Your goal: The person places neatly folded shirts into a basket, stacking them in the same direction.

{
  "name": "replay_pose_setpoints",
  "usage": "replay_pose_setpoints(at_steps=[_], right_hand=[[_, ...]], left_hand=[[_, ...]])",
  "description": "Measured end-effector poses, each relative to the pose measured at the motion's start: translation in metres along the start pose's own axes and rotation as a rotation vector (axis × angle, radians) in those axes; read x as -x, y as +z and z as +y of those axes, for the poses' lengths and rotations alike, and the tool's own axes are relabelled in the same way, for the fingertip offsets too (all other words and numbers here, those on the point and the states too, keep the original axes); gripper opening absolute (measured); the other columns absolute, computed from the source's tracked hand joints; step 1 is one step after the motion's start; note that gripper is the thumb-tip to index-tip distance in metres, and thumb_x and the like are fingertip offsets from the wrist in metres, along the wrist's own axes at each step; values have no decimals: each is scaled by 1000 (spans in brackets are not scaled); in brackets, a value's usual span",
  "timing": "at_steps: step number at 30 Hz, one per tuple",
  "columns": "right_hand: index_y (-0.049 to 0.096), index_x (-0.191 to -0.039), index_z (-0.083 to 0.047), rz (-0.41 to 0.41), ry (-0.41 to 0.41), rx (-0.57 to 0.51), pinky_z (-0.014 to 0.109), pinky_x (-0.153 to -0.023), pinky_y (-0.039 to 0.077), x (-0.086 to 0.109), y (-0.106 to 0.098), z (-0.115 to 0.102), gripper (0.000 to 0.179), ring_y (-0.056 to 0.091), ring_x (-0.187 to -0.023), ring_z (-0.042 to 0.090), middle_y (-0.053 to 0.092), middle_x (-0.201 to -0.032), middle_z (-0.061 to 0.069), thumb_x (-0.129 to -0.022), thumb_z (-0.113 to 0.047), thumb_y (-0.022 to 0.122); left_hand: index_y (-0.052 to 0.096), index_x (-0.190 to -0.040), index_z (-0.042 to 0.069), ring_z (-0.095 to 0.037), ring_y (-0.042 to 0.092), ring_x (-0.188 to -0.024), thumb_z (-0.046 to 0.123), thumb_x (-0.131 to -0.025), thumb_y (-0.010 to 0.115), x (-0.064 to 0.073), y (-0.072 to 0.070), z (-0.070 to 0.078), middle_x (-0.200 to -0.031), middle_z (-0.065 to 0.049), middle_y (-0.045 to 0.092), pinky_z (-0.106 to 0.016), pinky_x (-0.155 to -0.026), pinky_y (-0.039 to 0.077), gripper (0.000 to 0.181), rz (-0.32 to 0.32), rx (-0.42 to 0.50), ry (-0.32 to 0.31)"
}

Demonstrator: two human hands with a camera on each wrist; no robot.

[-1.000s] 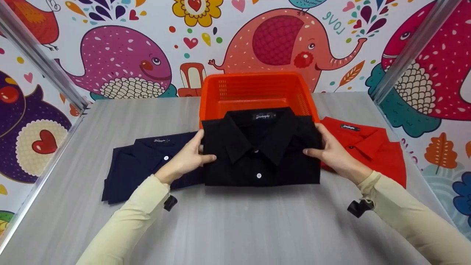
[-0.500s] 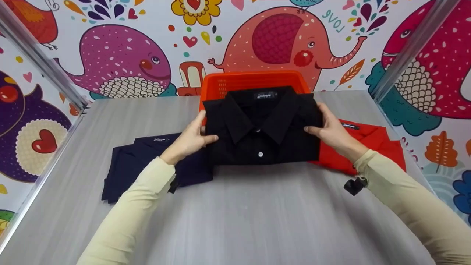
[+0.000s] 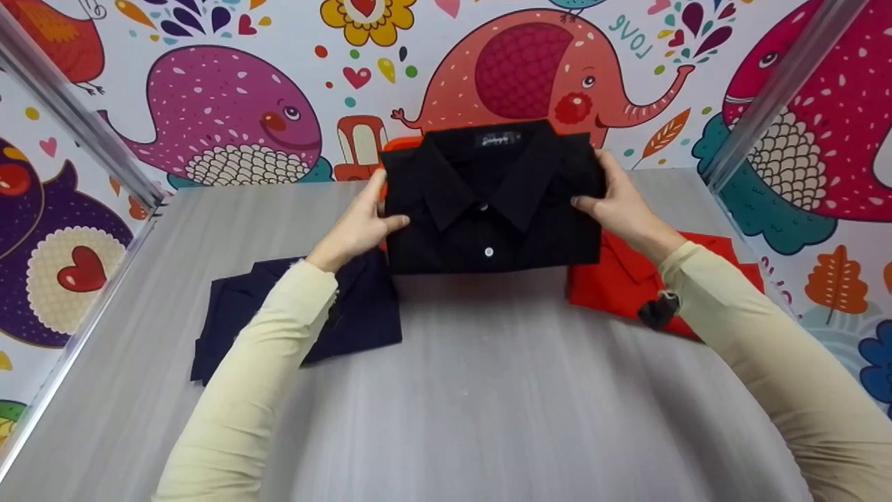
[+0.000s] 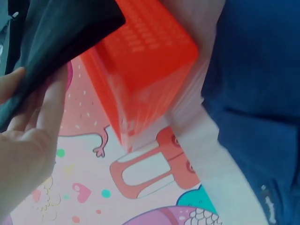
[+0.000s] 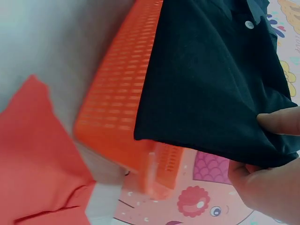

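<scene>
A folded black shirt (image 3: 432,244), with a collar and white buttons, is held up in front of and over the orange basket (image 4: 154,70). On its left edge my left hand (image 3: 359,223) grips it, thumb on the front and fingers behind. The right hand (image 3: 624,209) pinches the opposite edge the same way, as the right wrist view also shows. In the head view the shirt hides most of the basket. A folded navy shirt (image 3: 366,314) lies on the table under the left forearm. Beneath the right forearm lies a folded red shirt (image 3: 606,286).
The grey wood-grain table (image 3: 453,397) carries the basket and shirts. Behind it stands a wall (image 3: 355,42) printed with cartoon animals. Metal frame posts rise at the left (image 3: 77,104) and right (image 3: 773,90) corners.
Both hands have carried the black shirt away from me and over the basket, covering more of it. The navy and red shirts have stayed in place.
</scene>
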State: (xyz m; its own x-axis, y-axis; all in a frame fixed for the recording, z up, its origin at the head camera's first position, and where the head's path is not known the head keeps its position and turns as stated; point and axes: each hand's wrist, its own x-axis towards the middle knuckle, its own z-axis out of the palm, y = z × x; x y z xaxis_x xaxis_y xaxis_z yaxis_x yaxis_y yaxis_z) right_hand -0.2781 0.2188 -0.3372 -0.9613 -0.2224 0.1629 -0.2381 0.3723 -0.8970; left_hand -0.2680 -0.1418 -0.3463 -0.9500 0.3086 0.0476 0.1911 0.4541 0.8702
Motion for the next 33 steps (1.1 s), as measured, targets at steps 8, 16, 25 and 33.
replay_pose_setpoints(at_steps=[8,16,25,33], right_hand=[[37,-134,-2,79,25,74,41,-97,37,-26,-2,-23,55,42,-113,26,43,-129,16,-84,12,56],[38,-135,-3,104,68,66,38,-96,37,-46,-4,-29,55,41,-113,25,43,-130,13,-85,11,54],[33,-137,1,52,85,128,44,-102,32,-55,-2,-9,54,38,-117,30,40,-132,20,-87,13,49],[30,-141,4,-39,97,289,47,-110,26,-65,6,-3,56,37,-126,36,39,-140,24,-89,9,50]], left_hand=[[14,-154,8,-25,36,-134,-2,-91,60,-21,-12,10,-153,-14,29,-36,-110,27,79,79,-27,46],[18,-154,7,-20,31,-137,-6,-92,56,-41,-11,12,-155,-11,27,-30,-112,23,74,180,-60,54],[13,-156,12,-24,25,-141,-1,-93,57,-53,-4,6,-157,-10,22,-34,-113,19,78,162,-168,-64],[26,-151,10,-29,38,-132,-5,-91,59,-58,-3,-8,-151,-15,34,-41,-110,28,70,152,-244,-101]])
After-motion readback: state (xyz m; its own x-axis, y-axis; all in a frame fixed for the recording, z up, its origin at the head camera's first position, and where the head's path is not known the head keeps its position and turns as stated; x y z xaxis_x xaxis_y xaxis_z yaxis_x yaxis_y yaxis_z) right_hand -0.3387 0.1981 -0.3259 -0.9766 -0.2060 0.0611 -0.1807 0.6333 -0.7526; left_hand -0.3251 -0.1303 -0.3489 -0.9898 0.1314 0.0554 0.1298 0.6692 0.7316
